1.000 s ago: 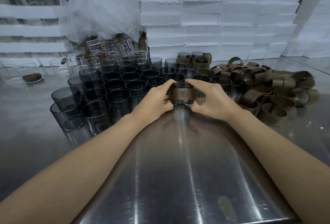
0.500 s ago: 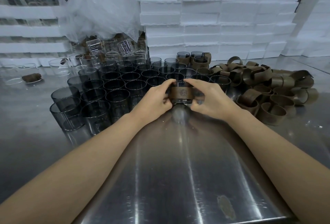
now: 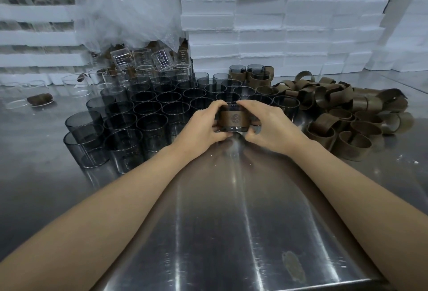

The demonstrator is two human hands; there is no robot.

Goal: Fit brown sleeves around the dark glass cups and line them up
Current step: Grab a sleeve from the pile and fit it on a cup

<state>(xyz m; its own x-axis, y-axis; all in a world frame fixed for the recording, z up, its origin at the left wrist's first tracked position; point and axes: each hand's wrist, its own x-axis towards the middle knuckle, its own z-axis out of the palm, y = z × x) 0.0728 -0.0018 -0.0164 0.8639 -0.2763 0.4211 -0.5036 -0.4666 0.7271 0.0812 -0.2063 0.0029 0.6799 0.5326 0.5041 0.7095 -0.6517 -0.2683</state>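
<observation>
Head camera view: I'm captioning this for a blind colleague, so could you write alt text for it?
A left hand and a right hand grip a dark glass cup wrapped in a brown sleeve at a steel table. Bare dark cups crowd the left, loose sleeves are piled on the right, and white foam slabs are stacked behind.

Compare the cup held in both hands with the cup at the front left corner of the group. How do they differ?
The held cup wears a brown sleeve; the corner cup is bare glass. The left hand and right hand grip the held cup; no hand touches the corner cup, which stands on the steel table. Both are dark glass, upright, mouth up.
</observation>
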